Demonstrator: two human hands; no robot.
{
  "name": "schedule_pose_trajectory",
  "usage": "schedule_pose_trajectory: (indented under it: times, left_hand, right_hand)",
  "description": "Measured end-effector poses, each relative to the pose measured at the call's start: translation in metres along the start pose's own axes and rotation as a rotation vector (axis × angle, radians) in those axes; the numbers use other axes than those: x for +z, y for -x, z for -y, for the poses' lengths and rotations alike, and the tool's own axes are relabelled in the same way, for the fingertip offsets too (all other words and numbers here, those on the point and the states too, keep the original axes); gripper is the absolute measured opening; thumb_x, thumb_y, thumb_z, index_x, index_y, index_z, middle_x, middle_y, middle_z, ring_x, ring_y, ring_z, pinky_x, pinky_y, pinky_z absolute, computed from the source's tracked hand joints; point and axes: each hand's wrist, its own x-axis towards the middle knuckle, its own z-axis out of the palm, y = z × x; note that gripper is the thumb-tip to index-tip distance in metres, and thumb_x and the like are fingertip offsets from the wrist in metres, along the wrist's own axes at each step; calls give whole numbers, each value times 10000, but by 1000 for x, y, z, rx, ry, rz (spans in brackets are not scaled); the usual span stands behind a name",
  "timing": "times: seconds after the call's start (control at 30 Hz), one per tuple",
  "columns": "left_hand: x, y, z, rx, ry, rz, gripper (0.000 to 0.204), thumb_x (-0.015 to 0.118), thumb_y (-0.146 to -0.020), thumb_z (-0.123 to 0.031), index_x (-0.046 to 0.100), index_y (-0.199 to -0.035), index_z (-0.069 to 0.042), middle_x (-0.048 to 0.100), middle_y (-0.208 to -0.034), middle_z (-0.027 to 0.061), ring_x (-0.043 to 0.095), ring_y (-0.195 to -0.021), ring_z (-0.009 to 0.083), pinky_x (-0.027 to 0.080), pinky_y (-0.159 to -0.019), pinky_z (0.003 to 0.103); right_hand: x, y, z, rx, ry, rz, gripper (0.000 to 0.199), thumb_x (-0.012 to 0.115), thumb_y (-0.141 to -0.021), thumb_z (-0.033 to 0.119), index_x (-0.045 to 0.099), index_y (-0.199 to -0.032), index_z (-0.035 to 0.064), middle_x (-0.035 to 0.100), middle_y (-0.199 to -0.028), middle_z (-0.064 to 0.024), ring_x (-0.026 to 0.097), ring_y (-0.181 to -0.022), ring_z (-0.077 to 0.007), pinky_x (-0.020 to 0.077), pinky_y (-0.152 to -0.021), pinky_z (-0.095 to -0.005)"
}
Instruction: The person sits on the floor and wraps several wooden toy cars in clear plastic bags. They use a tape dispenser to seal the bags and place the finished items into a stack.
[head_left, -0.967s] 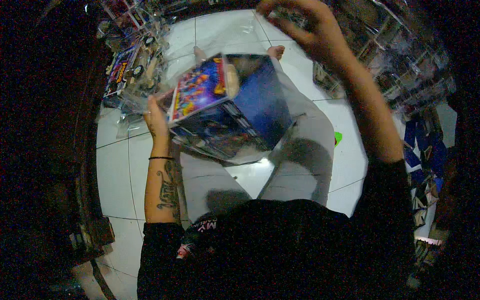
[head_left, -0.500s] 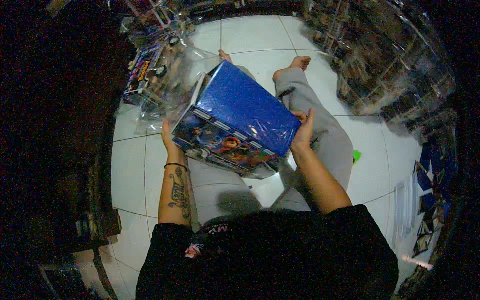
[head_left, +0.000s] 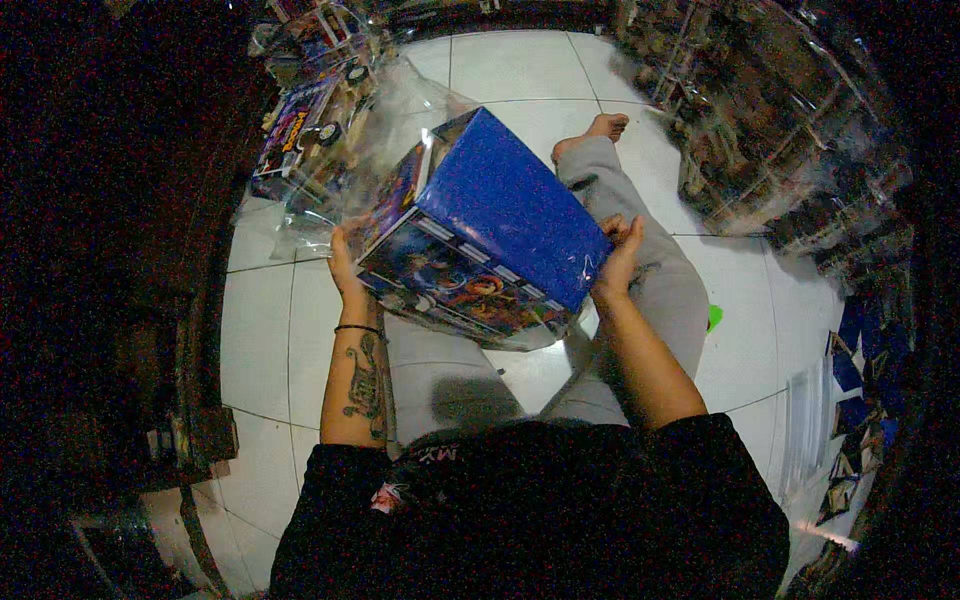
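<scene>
Between my two hands a large blue box [head_left: 515,205] is held tilted above my lap. One long side of it carries a colourful printed picture, and clear plastic wrap [head_left: 405,110] clings about its left end and spreads beyond it. My left hand [head_left: 349,262] grips the box's near left corner, with its fingers partly hidden behind the box and plastic. At the right end, my right hand [head_left: 620,258] holds the other corner, thumb up along the edge and fingers curled around it.
Boxed toys [head_left: 300,135] in packaging lie on the tiled floor at the far left. Large clear-wrapped packages [head_left: 760,130] stand at the far right. A small green piece [head_left: 714,318] lies right of my leg. Blue and white flat pieces [head_left: 850,400] are piled at the right edge.
The box has shifted slightly right and turned a little, showing more of its left end. The plastic now stands up more around that end. Both hands stay on the box.
</scene>
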Motion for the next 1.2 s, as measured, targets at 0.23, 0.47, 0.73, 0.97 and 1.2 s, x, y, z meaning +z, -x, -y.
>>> schedule_pose_trajectory:
  times: [0.23,0.47,0.73,0.97,1.2]
  left_hand:
    - [111,56,-52,495,-495,369,463,261,-985,-309,517,-1253,-33,461,-1332,141,390,-1263,296,261,-1079,385]
    - [249,78,-110,939,-1085,830,542,431,-919,-395,391,-1367,-93,408,-1344,240,333,-1274,421,231,-1060,529]
    - [124,97,-146,687,-1397,842,1054,726,-642,-577,312,-1344,90,451,-1287,283,493,-1141,394,397,-970,383]
    - [62,108,-176,273,-1123,365,241,618,-869,-235,655,-934,-6,650,-852,95,581,-764,136,461,-690,265]
    - [54,112,-206,683,-999,136,159,577,-894,-127,648,-874,14,600,-742,27,497,-646,80,407,-594,225]
  right_hand:
    - [60,53,143,-1186,1257,558,796,763,-585,454,472,-1204,47,494,-1192,-165,456,-1133,-315,337,-999,-399]
    - [109,40,185,-818,1449,619,526,716,-677,370,618,-1053,16,622,-979,-182,598,-920,-299,472,-790,-365]
    - [26,31,283,-856,794,241,253,505,-900,143,623,-1107,61,601,-1110,-92,563,-983,-176,469,-820,-294]
    - [-33,46,280,-855,910,-136,245,599,-855,174,587,-1061,42,618,-975,-73,598,-858,-205,486,-782,-336]
    - [-61,90,219,-193,206,271,209,495,-935,256,550,-872,65,524,-844,-43,466,-769,-132,383,-660,-240]
